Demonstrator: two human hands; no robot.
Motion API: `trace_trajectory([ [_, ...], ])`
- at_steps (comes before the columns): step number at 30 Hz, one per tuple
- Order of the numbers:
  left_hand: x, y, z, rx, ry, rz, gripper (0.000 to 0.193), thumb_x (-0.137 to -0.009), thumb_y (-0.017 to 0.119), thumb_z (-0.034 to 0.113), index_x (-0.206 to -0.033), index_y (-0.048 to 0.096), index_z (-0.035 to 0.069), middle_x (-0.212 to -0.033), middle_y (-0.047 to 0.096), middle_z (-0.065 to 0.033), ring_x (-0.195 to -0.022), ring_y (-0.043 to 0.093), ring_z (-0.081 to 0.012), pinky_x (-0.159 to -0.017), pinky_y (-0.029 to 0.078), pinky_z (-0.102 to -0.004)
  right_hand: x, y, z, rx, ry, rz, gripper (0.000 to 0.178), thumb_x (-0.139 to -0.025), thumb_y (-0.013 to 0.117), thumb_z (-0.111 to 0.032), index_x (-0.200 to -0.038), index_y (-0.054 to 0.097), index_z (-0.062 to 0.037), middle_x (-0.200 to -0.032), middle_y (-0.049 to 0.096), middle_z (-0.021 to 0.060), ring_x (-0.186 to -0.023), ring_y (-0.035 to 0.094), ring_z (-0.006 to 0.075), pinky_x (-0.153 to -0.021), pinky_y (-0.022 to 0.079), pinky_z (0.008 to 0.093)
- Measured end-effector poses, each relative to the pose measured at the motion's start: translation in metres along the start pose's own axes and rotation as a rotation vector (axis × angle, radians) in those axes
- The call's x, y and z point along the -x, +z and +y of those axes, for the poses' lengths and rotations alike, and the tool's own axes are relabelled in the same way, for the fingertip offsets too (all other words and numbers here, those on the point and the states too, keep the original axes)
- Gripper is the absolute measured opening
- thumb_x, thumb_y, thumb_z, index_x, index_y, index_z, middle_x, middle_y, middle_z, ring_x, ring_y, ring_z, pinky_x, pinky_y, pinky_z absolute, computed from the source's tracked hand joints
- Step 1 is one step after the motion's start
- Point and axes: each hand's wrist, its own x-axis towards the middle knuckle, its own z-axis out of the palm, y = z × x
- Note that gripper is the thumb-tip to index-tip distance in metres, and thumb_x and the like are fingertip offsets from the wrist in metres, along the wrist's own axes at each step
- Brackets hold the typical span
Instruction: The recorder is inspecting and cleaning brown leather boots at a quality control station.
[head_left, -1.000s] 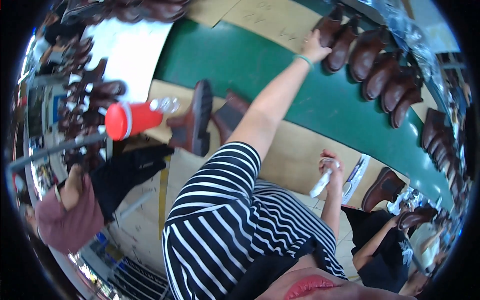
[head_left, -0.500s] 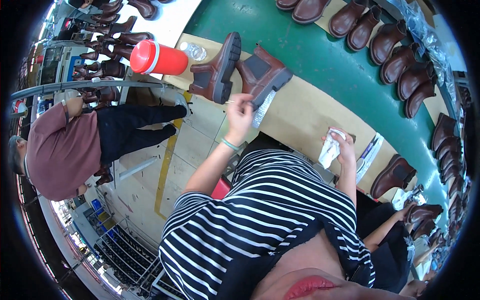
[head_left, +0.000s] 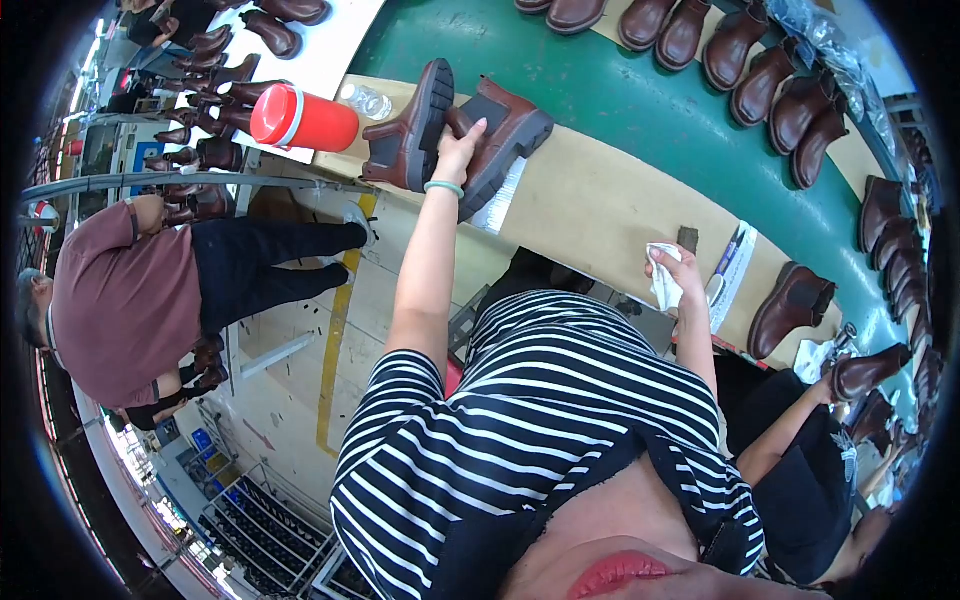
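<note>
Two brown ankle boots with dark elastic side panels lie on the tan board near the far left of the bench: a left boot (head_left: 408, 140), its sole turned to the right, and a right boot (head_left: 515, 125). My left hand (head_left: 458, 158) reaches between them and closes on the right boot, thumb against its upper; some fingers are hidden. My right hand (head_left: 682, 270) is closed on a crumpled white cloth (head_left: 662, 278) above the bench's near edge. Beside it lie a small dark brown block (head_left: 688, 238) and a purple pen-like tool (head_left: 730, 254) on a white strip.
A red jug (head_left: 305, 118) and a clear bottle (head_left: 366, 101) stand left of the boots. Finished boots (head_left: 735, 45) line the green bench (head_left: 620, 95). A single boot (head_left: 792, 308) sits to the right. A co-worker's hand holds another boot (head_left: 868, 373); one person (head_left: 140, 300) stands left.
My left hand has moved forward from the near side of the boots and taken hold of the right one. My right hand keeps the cloth. The view has shifted slightly.
</note>
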Motion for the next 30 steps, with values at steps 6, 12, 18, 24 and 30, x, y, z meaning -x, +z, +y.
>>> trace_trajectory([
  [6,0.024,0.010,0.025,0.193,-0.118,-0.066,0.058,-0.066,0.080,0.006,-0.116,0.053,0.002,-0.106,0.062,-0.0096,-0.096,0.060,-0.0215,-0.089,0.046,-0.0338,0.020,-0.015,0.009,-0.064,-0.027,-0.005,0.019,-0.081,0.067,-0.006,-0.098,0.061,-0.0001,-0.079,0.065,0.0096,-0.062,0.065,0.0158,-0.054,0.053,0.0270],
  [12,0.042,0.024,0.020,0.293,0.069,-0.187,0.045,-0.067,0.073,-0.007,-0.108,0.057,0.002,-0.101,0.066,-0.0090,-0.090,0.063,-0.0204,-0.084,0.049,-0.0328,0.015,-0.004,-0.005,-0.027,-0.160,0.011,0.016,-0.081,0.054,0.003,-0.095,0.061,-0.0001,-0.089,0.066,0.0120,-0.064,0.060,0.0129,-0.052,0.049,0.0255],
  [18,0.070,0.054,0.034,0.339,-0.125,-0.493,0.047,-0.070,0.071,-0.005,-0.114,0.056,0.001,-0.106,0.063,-0.0086,-0.098,0.060,-0.0202,-0.088,0.047,-0.0343,-0.004,-0.033,0.004,0.643,-0.420,0.637,0.029,-0.080,0.064,-0.013,-0.102,0.060,0.0043,-0.101,0.060,0.0168,-0.073,0.059,0.0227,-0.069,0.049,0.0311],
  [24,0.084,0.115,-0.011,0.007,-0.241,-0.566,0.064,-0.065,0.078,0.004,-0.121,0.048,-0.005,-0.116,0.057,-0.0153,-0.110,0.053,-0.0245,-0.096,0.042,-0.0356,-0.016,-0.051,0.038,1.149,-0.264,0.936,0.042,-0.078,0.072,-0.027,-0.105,0.060,0.0031,-0.115,0.049,0.0212,-0.099,0.056,0.0374,-0.084,0.048,0.0438],
  [30,0.051,0.123,0.002,-0.882,0.469,-0.302,0.103,-0.055,0.087,0.023,-0.135,0.028,-0.007,-0.132,0.031,-0.0275,-0.127,0.031,-0.0380,-0.105,0.031,-0.0412,-0.006,-0.029,0.015,0.908,-0.213,0.896,0.032,-0.075,0.073,-0.021,-0.100,0.060,-0.0043,-0.097,0.064,0.0134,-0.092,0.062,0.0343,-0.078,0.048,0.0421],
])
